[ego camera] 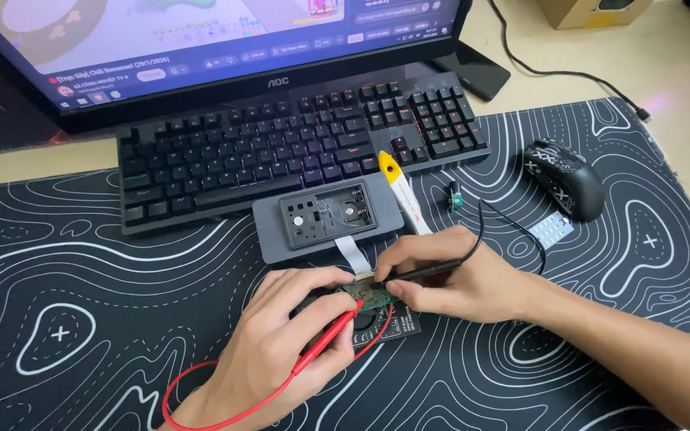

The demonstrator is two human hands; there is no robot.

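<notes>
- The left hand [281, 335], in the lower centre of the frame, was closed in a pen-style grip around a red probe [325, 343].
- The tip of the red probe rested on the green circuit board [370, 297], which lay between the two hands in the lower centre of the frame.
- A red wire [201, 411] ran from the rear of the red probe and looped toward the lower edge of the frame.
- The right hand [449, 275], just right of centre, was closed around a black probe [425, 273], with its tip pointing left onto the same circuit board.
- A black wire [513, 223] ran from the black probe up and to the right.
- A white ribbon cable [353, 254] linked the circuit board to a grey opened device [325, 217] lying just above the hands.
- A tool with a yellow handle and white blade [401, 187] lay just right of the grey device, its handle touching the keyboard's front edge.
- A black keyboard [281, 148] occupied the upper centre of the frame, below a monitor [201, 48].
- A black mouse [565, 179] sat at the right, with a small white perforated strip [549, 230] just below it.
- All items rested on a black mat with white contour lines [81, 319] covering the tabletop [680, 64].
</notes>
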